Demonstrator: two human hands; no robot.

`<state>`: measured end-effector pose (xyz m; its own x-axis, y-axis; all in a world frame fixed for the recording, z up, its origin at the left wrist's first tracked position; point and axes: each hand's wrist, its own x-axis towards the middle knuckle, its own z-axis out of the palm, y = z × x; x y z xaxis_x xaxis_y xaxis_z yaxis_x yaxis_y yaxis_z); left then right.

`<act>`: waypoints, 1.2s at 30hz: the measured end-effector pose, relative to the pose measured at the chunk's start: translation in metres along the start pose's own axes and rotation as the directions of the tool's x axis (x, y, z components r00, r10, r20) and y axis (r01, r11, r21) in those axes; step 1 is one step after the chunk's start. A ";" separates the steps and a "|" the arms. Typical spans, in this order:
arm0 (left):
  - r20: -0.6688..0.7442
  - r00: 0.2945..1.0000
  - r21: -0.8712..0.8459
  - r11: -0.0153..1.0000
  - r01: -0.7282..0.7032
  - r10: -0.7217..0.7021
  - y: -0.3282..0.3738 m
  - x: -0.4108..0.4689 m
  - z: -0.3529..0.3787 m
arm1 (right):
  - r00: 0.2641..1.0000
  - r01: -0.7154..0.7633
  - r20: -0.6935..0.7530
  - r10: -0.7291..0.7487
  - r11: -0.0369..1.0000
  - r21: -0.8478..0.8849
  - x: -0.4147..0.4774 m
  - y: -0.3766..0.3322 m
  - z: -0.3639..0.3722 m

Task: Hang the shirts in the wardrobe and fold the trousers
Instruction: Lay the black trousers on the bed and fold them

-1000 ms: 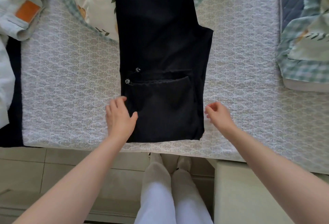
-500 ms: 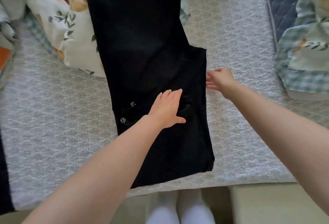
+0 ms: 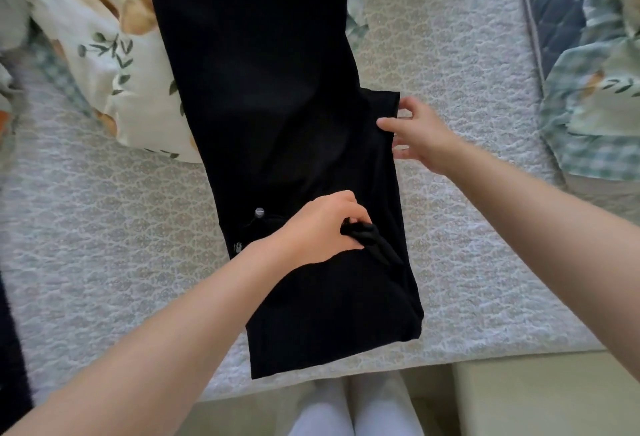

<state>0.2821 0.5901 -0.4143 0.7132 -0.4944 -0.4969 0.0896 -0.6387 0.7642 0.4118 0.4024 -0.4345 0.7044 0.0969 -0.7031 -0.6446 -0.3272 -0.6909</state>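
Note:
Black trousers [image 3: 263,96] lie lengthwise on the bed, folded leg over leg, waist end near me with two metal buttons showing. My left hand [image 3: 322,227] rests on the pocket area and pinches a bunch of the black cloth between thumb and fingers. My right hand [image 3: 419,134] is at the trousers' right edge, by the crotch corner, thumb on top of the cloth and fingers at the edge beneath it.
The bed has a pale patterned cover [image 3: 104,227]. A floral pillow [image 3: 114,65] lies left of the trousers, partly under them. A checked and floral duvet [image 3: 595,89] is bunched at the right. A cream bench [image 3: 540,397] stands at the bed's front edge.
My left hand went from lying flat on the trousers to pinching up cloth by the pocket. My right hand now takes hold of the trousers' right edge. The view has moved closer.

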 end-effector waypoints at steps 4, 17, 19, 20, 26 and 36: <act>0.007 0.998 -0.020 0.997 -0.070 0.070 0.011 -0.018 -0.008 | 0.976 0.216 0.043 -0.213 0.927 -0.307 -0.010 -0.008 0.026; -0.148 0.988 0.260 0.963 0.077 -0.039 0.005 -0.007 -0.021 | 0.938 -0.008 0.314 0.148 0.914 -0.405 0.015 -0.015 0.072; -0.168 0.983 0.238 0.965 0.112 -0.072 -0.002 0.010 -0.019 | 0.894 -0.167 0.375 0.247 0.958 -0.233 0.020 -0.019 0.057; -0.177 0.980 0.223 0.966 0.132 -0.093 -0.006 0.020 -0.017 | 0.874 -0.218 0.401 0.274 0.959 -0.180 0.023 -0.019 0.051; -0.249 0.933 0.140 0.943 0.301 -0.261 -0.033 0.061 -0.004 | 0.866 -0.236 0.425 0.263 0.965 -0.115 0.029 -0.012 0.038; -0.339 0.911 0.211 0.924 0.318 -0.236 -0.046 0.055 -0.001 | 0.496 0.782 0.730 -0.470 -0.125 -0.611 -0.021 0.062 -0.005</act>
<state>0.3183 0.5931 -0.4768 0.8637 -0.0997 -0.4940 0.1632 -0.8721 0.4614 0.3587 0.3758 -0.4615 0.4355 0.8882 -0.1463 0.8126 -0.4578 -0.3608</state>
